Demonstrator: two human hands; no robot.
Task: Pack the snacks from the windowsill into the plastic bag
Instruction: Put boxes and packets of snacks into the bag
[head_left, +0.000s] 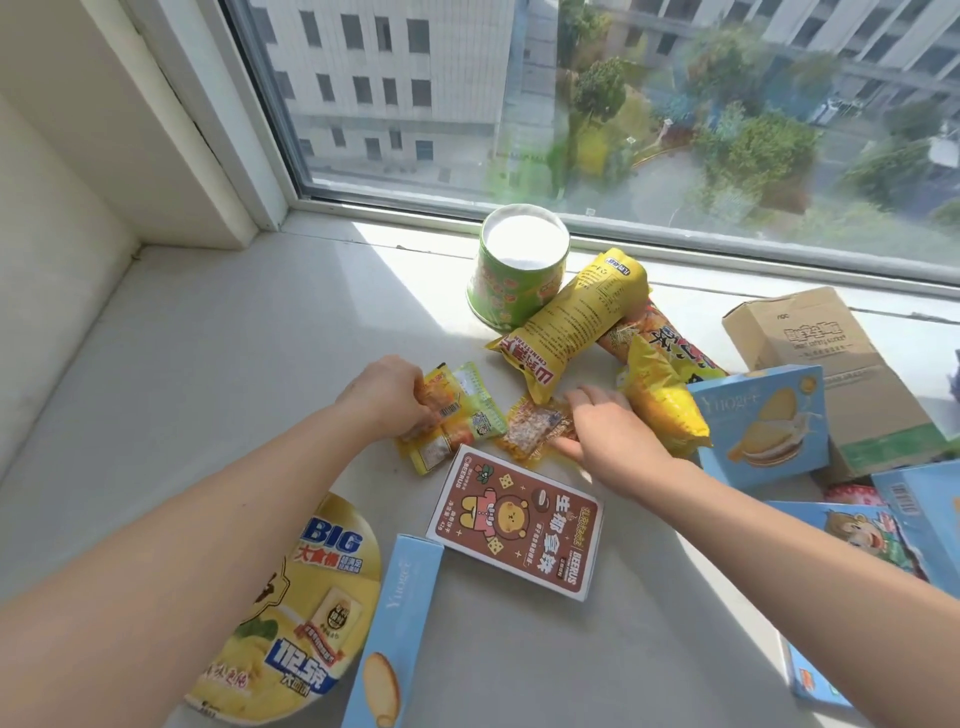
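Note:
Snacks lie spread over the pale windowsill (218, 364). My left hand (387, 395) grips a bunch of small yellow-green snack packets (457, 421) lying on the sill. My right hand (602, 431) pinches a small clear-and-orange snack packet (535, 428) just right of them. Behind these lie a yellow tube-shaped bag (576, 322), an orange snack bag (654, 338) and a yellow crinkled bag (665, 400). A red cartoon box (519, 519) lies in front of my hands. No plastic bag is in view.
A green cup-shaped tub (514, 270) stands by the window glass. A big noodle bowl (296, 613) and a blue box (395, 634) sit at the near left. Blue biscuit boxes (763, 415) and a cardboard box (831, 364) crowd the right side.

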